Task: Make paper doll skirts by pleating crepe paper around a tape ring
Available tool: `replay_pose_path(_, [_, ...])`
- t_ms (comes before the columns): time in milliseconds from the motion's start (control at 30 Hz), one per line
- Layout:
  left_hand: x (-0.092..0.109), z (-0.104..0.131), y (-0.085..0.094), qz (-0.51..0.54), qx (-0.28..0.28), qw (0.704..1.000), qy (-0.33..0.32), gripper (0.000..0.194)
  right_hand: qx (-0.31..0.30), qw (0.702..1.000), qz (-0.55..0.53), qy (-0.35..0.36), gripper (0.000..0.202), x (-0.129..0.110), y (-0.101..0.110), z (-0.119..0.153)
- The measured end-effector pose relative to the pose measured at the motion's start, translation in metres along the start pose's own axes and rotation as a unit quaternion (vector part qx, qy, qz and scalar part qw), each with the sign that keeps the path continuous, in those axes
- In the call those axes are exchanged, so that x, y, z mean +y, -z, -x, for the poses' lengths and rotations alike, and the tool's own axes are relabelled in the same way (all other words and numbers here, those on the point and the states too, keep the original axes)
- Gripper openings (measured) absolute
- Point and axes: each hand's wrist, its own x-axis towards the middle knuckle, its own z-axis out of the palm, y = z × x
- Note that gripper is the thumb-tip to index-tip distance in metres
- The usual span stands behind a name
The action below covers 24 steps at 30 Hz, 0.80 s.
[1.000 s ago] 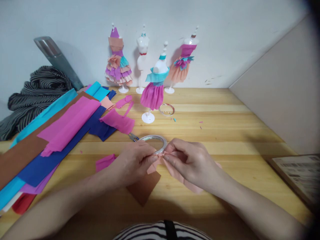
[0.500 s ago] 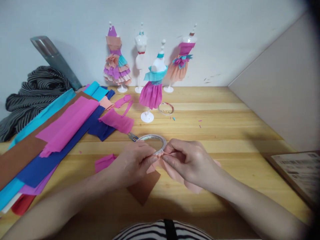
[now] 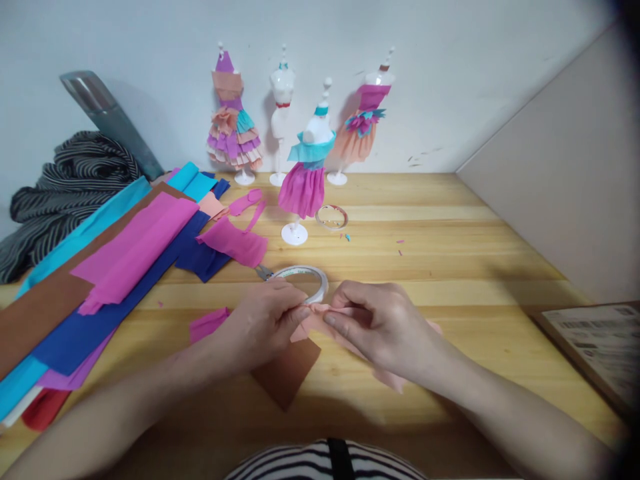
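Between my hands a strip of peach crepe paper (image 3: 320, 324) is stretched, its upper edge gathered. My left hand (image 3: 273, 319) pinches one end between thumb and fingers. My right hand (image 3: 383, 323) pinches the same edge a little to the right, with more of the paper hanging beneath it. Just behind my fingertips is a white tape roll (image 3: 323, 283), partly covered by my left hand. Scissors (image 3: 264, 271) show only in part beside the roll. A brown paper piece (image 3: 287, 373) lies on the table below my left hand.
Four small mannequins stand at the back, the nearest in a pink skirt (image 3: 303, 190). A clear ring (image 3: 331, 217) lies behind the roll. Coloured crepe sheets (image 3: 140, 247) and striped cloth (image 3: 75, 170) fill the left; a cardboard box (image 3: 595, 347) is at right.
The tape roll has shifted slightly left and back from the fingertips. The gathered paper edge between my hands is now stretched wider, and its hanging part has moved a little.
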Motion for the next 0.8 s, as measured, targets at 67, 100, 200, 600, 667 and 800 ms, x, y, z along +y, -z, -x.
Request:
replay_pose_path(67, [-0.001,0.0,0.0,-0.003,-0.004,1.0,0.009,0.034,0.002,1.0,0.004,0.001,0.026,-0.001,0.001,0.0])
replay_pose_path(100, [-0.001,0.0,0.0,-0.003,-0.006,1.0,0.013,0.033,0.0,1.0,0.005,0.001,0.026,-0.001,0.0,0.0])
replay_pose_path(200, [-0.001,0.001,0.0,0.004,-0.014,1.0,0.014,0.033,-0.009,1.0,-0.004,-0.016,0.026,0.002,-0.002,0.0])
replay_pose_path(600, [0.0,0.001,0.0,0.014,-0.018,1.0,0.01,0.032,-0.014,0.995,-0.086,-0.051,0.025,0.008,-0.009,-0.004])
replay_pose_path(667, [0.0,0.001,0.0,0.01,-0.023,1.0,0.012,0.032,-0.009,0.995,-0.084,-0.046,0.025,0.009,-0.008,-0.004])
replay_pose_path(800, [0.0,0.002,0.0,0.006,-0.025,1.0,0.013,0.033,-0.002,0.998,-0.061,-0.036,0.025,0.01,-0.008,-0.004])
